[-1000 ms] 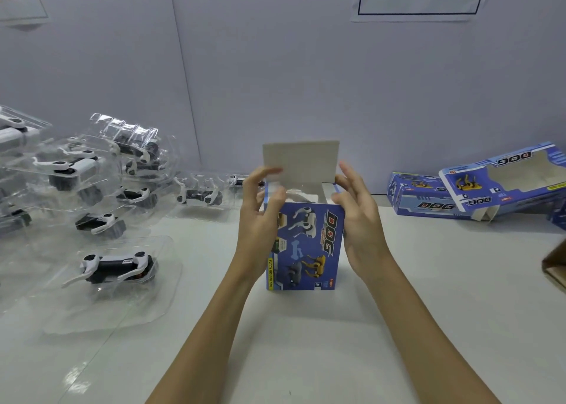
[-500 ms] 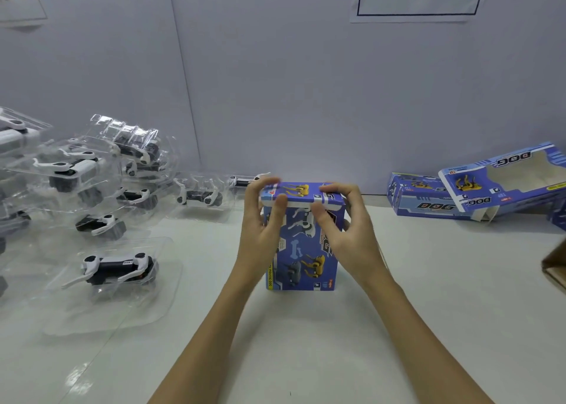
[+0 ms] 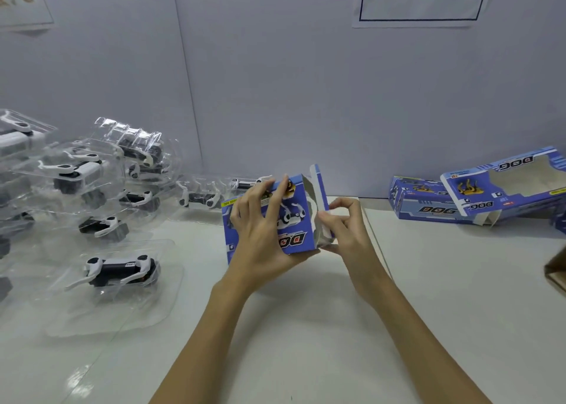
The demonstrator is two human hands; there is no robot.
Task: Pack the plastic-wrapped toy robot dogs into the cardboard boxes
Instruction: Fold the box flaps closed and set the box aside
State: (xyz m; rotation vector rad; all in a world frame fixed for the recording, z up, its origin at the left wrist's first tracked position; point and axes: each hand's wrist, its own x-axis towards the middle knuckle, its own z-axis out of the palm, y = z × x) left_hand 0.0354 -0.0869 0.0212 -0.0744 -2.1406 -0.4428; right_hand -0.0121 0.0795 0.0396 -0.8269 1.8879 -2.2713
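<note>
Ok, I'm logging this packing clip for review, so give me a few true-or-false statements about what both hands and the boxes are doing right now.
1. The left hand grips the blue box across its printed face. True.
2. The right hand rests flat on the table, away from the box. False: its fingers pinch the open flap at the box's right end.
3. The held box is closed at both ends. False: its right end is open.
4. Two more blue boxes lie at the far right by the wall. True.
5. A wrapped toy dog lies on the table left of the hands. True.
</note>
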